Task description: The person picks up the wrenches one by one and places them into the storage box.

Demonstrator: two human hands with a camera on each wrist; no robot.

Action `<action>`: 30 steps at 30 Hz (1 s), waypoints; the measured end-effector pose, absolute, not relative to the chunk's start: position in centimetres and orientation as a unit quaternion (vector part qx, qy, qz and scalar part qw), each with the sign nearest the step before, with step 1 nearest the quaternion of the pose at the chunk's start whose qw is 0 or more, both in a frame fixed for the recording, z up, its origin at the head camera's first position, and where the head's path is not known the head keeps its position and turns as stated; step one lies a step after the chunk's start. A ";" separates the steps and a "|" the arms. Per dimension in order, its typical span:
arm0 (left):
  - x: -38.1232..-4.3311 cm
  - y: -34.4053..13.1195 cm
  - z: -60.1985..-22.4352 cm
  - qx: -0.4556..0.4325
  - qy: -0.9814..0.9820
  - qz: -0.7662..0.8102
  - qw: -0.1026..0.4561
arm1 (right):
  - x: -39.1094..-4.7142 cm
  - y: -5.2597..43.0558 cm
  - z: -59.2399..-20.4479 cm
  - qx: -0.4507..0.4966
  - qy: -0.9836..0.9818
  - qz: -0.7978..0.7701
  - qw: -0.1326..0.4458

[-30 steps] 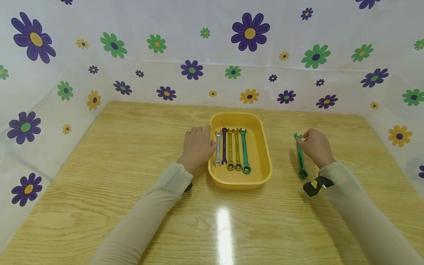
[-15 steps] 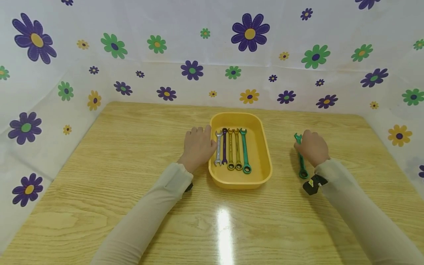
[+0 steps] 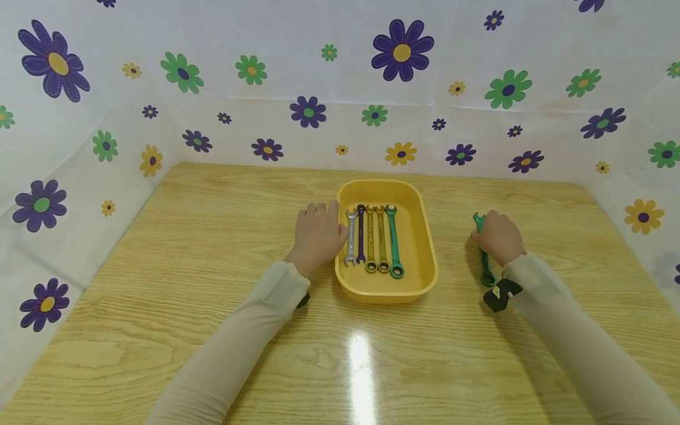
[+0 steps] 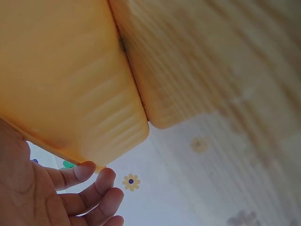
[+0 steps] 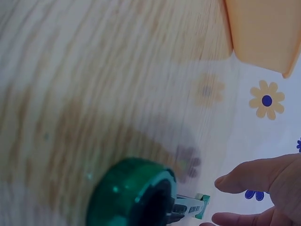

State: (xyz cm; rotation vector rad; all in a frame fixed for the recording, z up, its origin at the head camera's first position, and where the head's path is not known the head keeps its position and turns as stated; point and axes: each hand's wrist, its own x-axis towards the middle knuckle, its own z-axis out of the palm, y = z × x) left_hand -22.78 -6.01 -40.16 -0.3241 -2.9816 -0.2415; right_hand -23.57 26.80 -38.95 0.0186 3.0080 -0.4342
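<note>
My left hand (image 3: 316, 236) holds the left rim of a yellow plastic tray (image 3: 390, 293), thumb over the edge and fingers along the outside. In the left wrist view the fingertips (image 4: 107, 178) sit right at the rim. Inside the tray lie a silver wrench (image 3: 351, 237), a purple wrench (image 3: 361, 236), two gold wrenches (image 3: 371, 239) and a green wrench (image 3: 394, 242), side by side. Another green wrench (image 3: 487, 274) lies on the table to the right, partly hidden beneath my right hand (image 3: 498, 237). In the right wrist view, thumb and fingers stand apart near its far end.
The wooden table (image 3: 212, 224) extends left and in front of the tray. A white cloth (image 3: 329, 77) printed with flowers hangs behind it and along both sides. A black wrist camera (image 3: 499, 297) sits close to the green wrench's ring end.
My right hand has shifted slightly left and down, now covering more of the loose green wrench. The left hand and the tray stay put.
</note>
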 end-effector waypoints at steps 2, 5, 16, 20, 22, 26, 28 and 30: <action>-22.8 -6.0 -40.2 -0.109 -0.988 -0.081 0.067 | -23.6 26.9 -39.0 0.008 0.989 -0.139 0.054; -22.8 -5.9 -40.1 -0.109 -0.988 -0.083 0.067 | -23.6 27.1 -39.1 0.010 0.989 -0.136 0.057; -22.7 -5.8 -39.9 -0.111 -0.988 -0.079 0.067 | -23.5 27.7 -39.0 0.010 0.989 -0.121 0.082; -22.6 -5.8 -39.8 -0.111 -0.988 -0.077 0.068 | -23.6 27.6 -38.8 0.004 0.989 -0.117 0.086; -22.5 -5.8 -39.7 -0.110 -0.989 -0.078 0.068 | -23.6 27.5 -38.7 0.000 0.989 -0.116 0.088; -22.6 -5.9 -39.7 -0.109 -0.989 -0.078 0.065 | -23.7 27.4 -38.7 -0.003 0.989 -0.110 0.094; -22.6 -5.9 -39.8 -0.108 -0.989 -0.076 0.063 | -23.7 27.3 -38.8 -0.003 0.990 -0.103 0.092; -22.6 -5.9 -39.8 -0.107 -0.989 -0.074 0.062 | -23.7 27.2 -38.8 -0.002 0.991 -0.097 0.090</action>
